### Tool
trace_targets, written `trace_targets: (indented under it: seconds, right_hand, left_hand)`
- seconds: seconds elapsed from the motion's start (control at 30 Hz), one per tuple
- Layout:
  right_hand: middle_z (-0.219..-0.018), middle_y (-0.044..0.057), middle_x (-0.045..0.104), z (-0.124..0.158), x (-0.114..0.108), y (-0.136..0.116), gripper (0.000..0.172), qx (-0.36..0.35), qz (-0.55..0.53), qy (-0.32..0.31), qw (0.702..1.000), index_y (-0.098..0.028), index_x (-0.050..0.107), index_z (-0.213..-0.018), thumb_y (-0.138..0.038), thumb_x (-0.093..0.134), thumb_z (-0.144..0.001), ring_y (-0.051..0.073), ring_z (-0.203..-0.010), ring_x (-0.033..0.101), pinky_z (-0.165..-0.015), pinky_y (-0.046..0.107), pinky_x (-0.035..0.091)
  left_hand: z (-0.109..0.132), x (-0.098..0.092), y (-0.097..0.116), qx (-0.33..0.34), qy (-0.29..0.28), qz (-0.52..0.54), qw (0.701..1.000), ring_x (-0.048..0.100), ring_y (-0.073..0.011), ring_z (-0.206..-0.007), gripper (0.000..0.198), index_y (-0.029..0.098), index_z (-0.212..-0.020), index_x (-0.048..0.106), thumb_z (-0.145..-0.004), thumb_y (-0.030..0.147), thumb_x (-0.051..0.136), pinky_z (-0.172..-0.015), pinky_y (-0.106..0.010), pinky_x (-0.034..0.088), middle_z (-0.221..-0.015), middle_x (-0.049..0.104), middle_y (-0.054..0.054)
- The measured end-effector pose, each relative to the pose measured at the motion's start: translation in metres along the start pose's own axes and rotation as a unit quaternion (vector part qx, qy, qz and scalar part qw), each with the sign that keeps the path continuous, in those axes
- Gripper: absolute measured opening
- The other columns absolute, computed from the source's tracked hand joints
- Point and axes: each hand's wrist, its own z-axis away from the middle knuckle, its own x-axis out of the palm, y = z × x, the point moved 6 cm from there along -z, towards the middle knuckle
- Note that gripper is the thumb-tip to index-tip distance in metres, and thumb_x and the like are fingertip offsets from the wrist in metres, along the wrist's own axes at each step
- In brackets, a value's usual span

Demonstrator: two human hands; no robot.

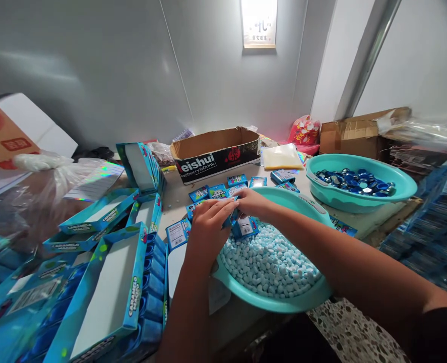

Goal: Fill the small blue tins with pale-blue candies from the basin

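My left hand (209,225) and my right hand (250,201) meet over the far rim of a teal basin (283,300) filled with small pale-blue candies (268,262). Both hands close on a small blue candy box (231,218) between them. Another small blue box (246,226) lies on the candies just beside my fingers. Several more small boxes (218,191) lie flat on the table beyond my hands.
A second teal basin (359,200) of dark blue caps stands at the right. An open cardboard tray (215,151) sits at the back. Blue display cartons (106,282) crowd the left side. A plastic bag (38,191) and brown boxes (355,133) lie further out.
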Motion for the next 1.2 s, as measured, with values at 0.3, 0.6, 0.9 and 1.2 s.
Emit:
trace_targets:
  seconds: [0.3,0.6,0.9,1.2]
  right_hand:
    - [-0.06,0.002,0.064,-0.001,0.004,-0.004,0.02,0.002,-0.037,-0.016,0.999,-0.014,0.065,-0.083,-0.007,0.047,-0.086,0.013,-0.048,0.062,-0.045,0.019,0.042]
    - [-0.068,0.002,0.068,0.005,-0.002,-0.006,0.021,0.062,-0.129,-0.009,0.99,-0.014,0.06,-0.098,-0.002,0.049,-0.084,0.013,-0.053,0.064,-0.057,0.023,0.05]
    - [-0.067,0.0,0.062,0.002,-0.004,-0.009,0.014,0.019,-0.167,-0.036,0.985,-0.016,0.059,-0.084,-0.025,0.054,-0.094,0.012,-0.056,0.065,-0.055,0.021,0.049]
    - [-0.063,-0.002,0.062,0.006,0.001,-0.011,0.014,0.026,-0.119,-0.047,0.991,-0.017,0.064,-0.085,-0.013,0.051,-0.087,0.01,-0.054,0.062,-0.056,0.02,0.048]
  left_hand:
    - [0.0,0.002,-0.009,-0.049,0.023,0.002,0.999,0.056,-0.0238,-0.112,0.054,0.019,-0.119,0.066,-0.073,-0.006,0.058,-0.102,-0.04,0.044,-0.119,0.068,-0.002]
    - [0.008,0.001,-0.024,-0.102,0.02,-0.061,0.993,0.054,-0.027,-0.105,0.053,0.02,-0.121,0.065,-0.072,0.001,0.064,-0.095,-0.043,0.044,-0.121,0.067,-0.002]
    - [0.002,-0.007,-0.009,-0.026,0.076,-0.055,0.995,0.054,-0.0263,-0.107,0.044,0.018,-0.113,0.066,-0.074,-0.003,0.064,-0.098,-0.044,0.044,-0.12,0.067,-0.005]
    - [0.003,-0.007,-0.004,-0.012,0.057,-0.006,0.998,0.053,-0.0256,-0.112,0.052,0.018,-0.118,0.062,-0.073,-0.008,0.062,-0.101,-0.044,0.045,-0.121,0.065,-0.007]
